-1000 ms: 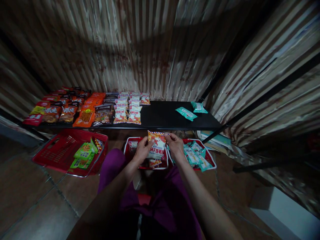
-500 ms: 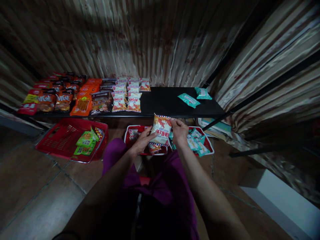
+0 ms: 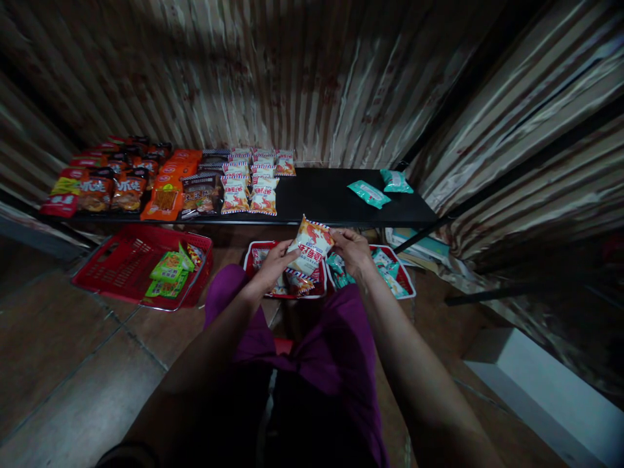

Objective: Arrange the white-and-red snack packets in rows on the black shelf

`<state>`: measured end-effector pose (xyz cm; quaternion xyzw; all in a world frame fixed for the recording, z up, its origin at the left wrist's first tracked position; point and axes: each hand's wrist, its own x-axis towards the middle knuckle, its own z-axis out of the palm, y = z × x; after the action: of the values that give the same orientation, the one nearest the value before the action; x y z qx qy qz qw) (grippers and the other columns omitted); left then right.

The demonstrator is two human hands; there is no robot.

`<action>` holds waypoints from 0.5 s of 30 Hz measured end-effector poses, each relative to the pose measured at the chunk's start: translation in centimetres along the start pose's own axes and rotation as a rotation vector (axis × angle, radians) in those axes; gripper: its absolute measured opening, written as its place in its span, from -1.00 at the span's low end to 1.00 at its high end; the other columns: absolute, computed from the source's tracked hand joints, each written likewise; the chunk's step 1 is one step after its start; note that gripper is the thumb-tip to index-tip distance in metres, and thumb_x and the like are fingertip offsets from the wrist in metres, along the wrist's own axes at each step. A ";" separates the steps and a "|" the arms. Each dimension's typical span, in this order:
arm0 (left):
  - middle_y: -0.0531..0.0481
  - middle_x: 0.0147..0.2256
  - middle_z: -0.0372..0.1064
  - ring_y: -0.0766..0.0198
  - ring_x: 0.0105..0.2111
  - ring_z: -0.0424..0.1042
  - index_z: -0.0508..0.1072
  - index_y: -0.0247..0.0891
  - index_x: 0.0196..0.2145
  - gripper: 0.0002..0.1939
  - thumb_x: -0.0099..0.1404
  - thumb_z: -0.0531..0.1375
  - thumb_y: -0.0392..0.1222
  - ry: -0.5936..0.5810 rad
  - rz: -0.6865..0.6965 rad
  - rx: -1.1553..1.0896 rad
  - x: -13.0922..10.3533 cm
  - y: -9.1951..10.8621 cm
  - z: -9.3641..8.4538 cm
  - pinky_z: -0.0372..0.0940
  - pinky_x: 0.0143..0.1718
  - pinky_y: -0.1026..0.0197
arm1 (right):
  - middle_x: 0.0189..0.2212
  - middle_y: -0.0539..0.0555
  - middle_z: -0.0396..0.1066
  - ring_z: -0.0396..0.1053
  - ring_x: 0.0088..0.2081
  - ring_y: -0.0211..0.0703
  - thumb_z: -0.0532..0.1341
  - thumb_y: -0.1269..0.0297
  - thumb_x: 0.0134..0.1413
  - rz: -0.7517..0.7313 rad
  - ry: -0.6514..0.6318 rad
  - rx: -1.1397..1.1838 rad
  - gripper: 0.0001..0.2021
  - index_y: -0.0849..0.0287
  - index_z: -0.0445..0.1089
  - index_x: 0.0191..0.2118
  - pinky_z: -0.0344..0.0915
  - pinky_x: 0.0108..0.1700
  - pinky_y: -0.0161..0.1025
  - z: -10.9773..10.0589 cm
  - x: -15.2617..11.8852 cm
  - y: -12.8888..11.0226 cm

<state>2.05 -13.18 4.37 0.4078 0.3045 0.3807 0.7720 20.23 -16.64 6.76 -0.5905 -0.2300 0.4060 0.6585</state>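
Observation:
Between my two hands is a white and orange snack bag (image 3: 312,246) with red lettering that reads upside down from here. My left hand (image 3: 273,265) grips its left lower side. At its upper right corner, my right hand (image 3: 351,248) pinches the bag. Below it stands a red basket with a white rim (image 3: 249,252), holding several similar bags, partly hidden by my left hand. Beside that basket, under my right hand, is another white-rimmed basket (image 3: 412,290) with teal packets (image 3: 387,270). Similar white snack bags (image 3: 249,194) stand in rows on the black shelf (image 3: 316,195).
Orange and dark snack bags (image 3: 127,188) fill the shelf's left end. Two teal packets (image 3: 369,194) lie toward its right. A red basket (image 3: 117,266) with green packets (image 3: 170,273) sits on the floor at left. A white box (image 3: 550,370) is at lower right.
The held snack bag has tilted, its top edge now sloping down to the right. Both hands keep hold of it. The whole view has shifted slightly.

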 end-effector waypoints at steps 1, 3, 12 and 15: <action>-0.08 -0.27 0.48 0.26 -0.35 0.44 0.45 -0.32 -0.18 -0.54 -0.06 0.36 -0.10 0.031 -0.004 -0.022 0.2 0.3 -0.2 0.30 -0.28 0.24 | -0.63 -0.07 0.39 0.30 -0.59 -0.37 0.44 0.20 -0.46 0.020 0.017 0.031 -0.72 0.22 0.41 -0.54 0.28 -0.54 -0.40 0.0 -0.2 0.1; -0.07 -0.30 0.47 0.29 -0.37 0.43 0.45 -0.31 -0.22 -0.57 -0.04 0.35 -0.06 0.100 0.009 -0.087 0.6 1.0 -0.6 0.31 -0.29 0.23 | -0.64 -0.08 0.40 0.31 -0.59 -0.39 0.44 0.29 -0.41 0.065 0.092 0.123 -0.77 0.20 0.39 -0.58 0.32 -0.52 -0.43 0.3 -0.7 0.4; -0.01 -0.34 0.42 0.29 -0.36 0.42 0.43 -0.28 -0.32 -0.77 0.03 0.30 -0.19 0.147 0.041 -0.175 1.9 2.5 0.0 0.33 -0.16 0.04 | -0.54 -0.10 0.45 0.42 -0.42 -0.40 0.32 0.43 -0.18 0.107 0.234 0.500 -0.89 0.17 0.37 -0.55 0.40 -0.29 -0.44 4.0 -5.3 5.0; 0.02 -0.41 0.39 0.35 -0.41 0.39 0.41 -0.31 -0.40 -0.83 0.02 0.30 -0.23 0.264 0.043 -0.156 2.2 2.5 -0.1 0.34 -0.17 0.06 | -0.52 -0.11 0.46 0.42 -0.42 -0.39 0.36 0.41 -0.22 0.215 0.225 0.503 -0.86 0.15 0.39 -0.49 0.41 -0.31 -0.44 4.3 -7.0 6.5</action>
<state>2.30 -10.34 6.12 0.2991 0.3642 0.4700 0.7463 11.24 -19.91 2.52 -0.4711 0.0158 0.4496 0.7587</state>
